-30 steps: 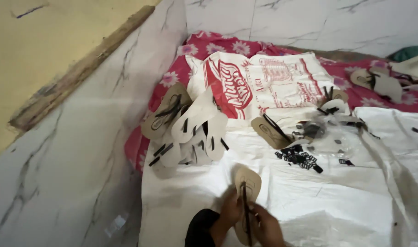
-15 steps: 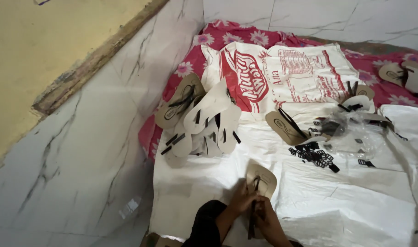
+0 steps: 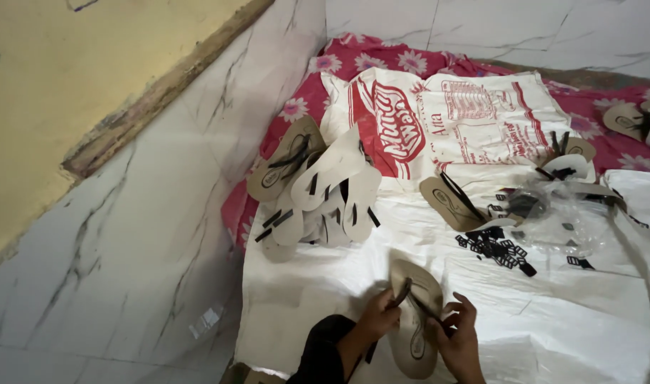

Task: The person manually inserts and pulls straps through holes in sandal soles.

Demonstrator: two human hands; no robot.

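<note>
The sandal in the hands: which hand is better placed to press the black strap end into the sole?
Right, probably. The right hand has its fingers on the strap where it meets the sandal edge. The left hand is busy gripping the strap's upper part, steadying it.
</note>
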